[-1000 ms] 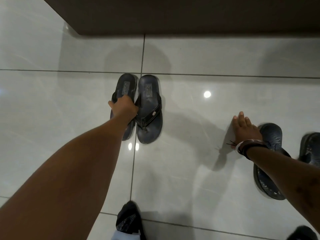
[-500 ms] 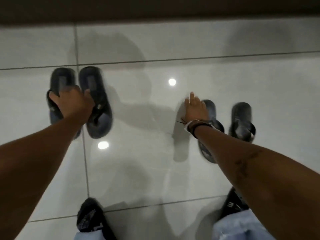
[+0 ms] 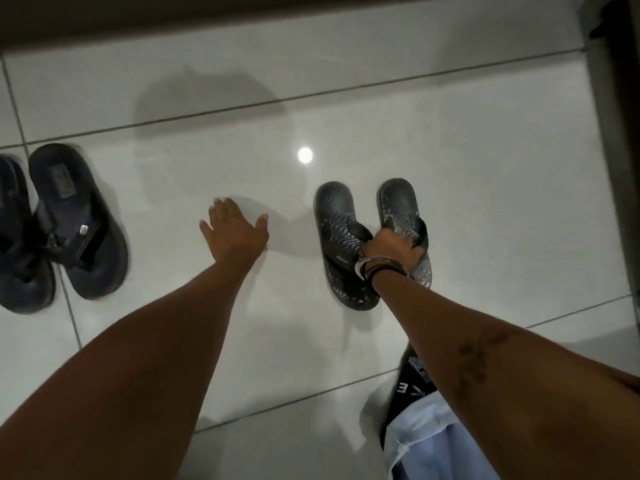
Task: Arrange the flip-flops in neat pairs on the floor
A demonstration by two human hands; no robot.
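Four flip-flops, two pairs — right hand clamped on one, left hand spread.

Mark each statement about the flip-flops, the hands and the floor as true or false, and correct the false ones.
1. The right hand is closed on the straps of the patterned flip-flops. True.
2. The left hand holds a flip-flop. False: it is open and empty, fingers spread, above the bare tiled floor.
3. The dark blue flip-flops lie side by side at the left. True.
4. The floor is carpeted. False: it is glossy pale tile with grout lines.
5. The bracelets are on the left wrist. False: they are on the right wrist.
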